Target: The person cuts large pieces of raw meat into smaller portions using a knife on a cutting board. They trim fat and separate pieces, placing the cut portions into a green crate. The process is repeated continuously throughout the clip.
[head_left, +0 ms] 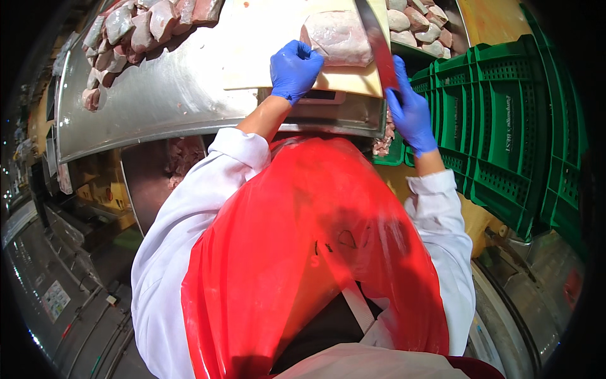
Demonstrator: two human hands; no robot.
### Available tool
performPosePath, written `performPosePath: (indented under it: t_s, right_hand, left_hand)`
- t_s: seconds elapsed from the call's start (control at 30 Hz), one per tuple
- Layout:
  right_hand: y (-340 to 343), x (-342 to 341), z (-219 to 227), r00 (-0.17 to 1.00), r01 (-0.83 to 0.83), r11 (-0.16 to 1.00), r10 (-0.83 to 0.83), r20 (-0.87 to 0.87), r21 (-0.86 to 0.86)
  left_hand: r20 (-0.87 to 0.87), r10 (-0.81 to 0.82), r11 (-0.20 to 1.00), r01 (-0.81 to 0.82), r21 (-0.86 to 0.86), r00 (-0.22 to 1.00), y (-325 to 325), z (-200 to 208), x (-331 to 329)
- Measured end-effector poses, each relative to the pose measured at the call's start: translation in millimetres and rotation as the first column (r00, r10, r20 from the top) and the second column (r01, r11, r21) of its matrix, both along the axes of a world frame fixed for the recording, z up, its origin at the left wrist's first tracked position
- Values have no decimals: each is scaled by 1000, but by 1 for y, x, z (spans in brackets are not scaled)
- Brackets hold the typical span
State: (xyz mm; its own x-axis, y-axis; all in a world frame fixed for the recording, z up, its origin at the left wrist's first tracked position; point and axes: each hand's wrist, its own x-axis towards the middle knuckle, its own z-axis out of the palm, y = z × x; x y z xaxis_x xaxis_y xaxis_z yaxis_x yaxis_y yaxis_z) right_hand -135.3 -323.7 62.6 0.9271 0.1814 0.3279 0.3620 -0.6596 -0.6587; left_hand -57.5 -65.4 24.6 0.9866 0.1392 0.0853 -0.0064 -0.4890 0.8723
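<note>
A thick block of pale raw meat [341, 39] lies on a cream cutting board [259, 47]. My left hand [293, 71], in a blue glove, is closed at the meat's near left corner, its curled fingers pressed against the edge. My right hand [411, 108], gloved alike, grips a long knife [377, 47] by its handle, which the fingers mostly hide. The blade points away from me, along the right side of the meat, and shines red near my hand. Whether it touches the meat, I cannot tell.
Cut meat pieces [136, 28] are heaped at the far left of the steel table [158, 104]. More pieces [420, 25] fill a container at the far right. Stacked green crates [492, 126] stand close by my right arm. A device with a dark display [319, 96] sits at the board's near edge.
</note>
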Motion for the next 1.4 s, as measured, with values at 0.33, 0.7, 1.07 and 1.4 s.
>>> performPosePath:
  t_s: [0.33,0.7,1.07,1.4]
  right_hand:
    - [47,37,1,980,-186,895,198,-13,-405]
    - [-62,-54,35,951,-252,849,129,-280,-464]
    - [69,27,12,992,-90,880,122,39,-467]
    - [14,-41,54,958,-264,575,66,-278,-774]
  left_hand:
    - [119,97,946,-54,-319,988,22,1,-15]
    - [479,-189,982,156,108,858,30,14,-18]
    - [478,-465,806,133,577,745,37,-11,-11]
    - [416,-454,794,146,590,788,55,-12,-13]
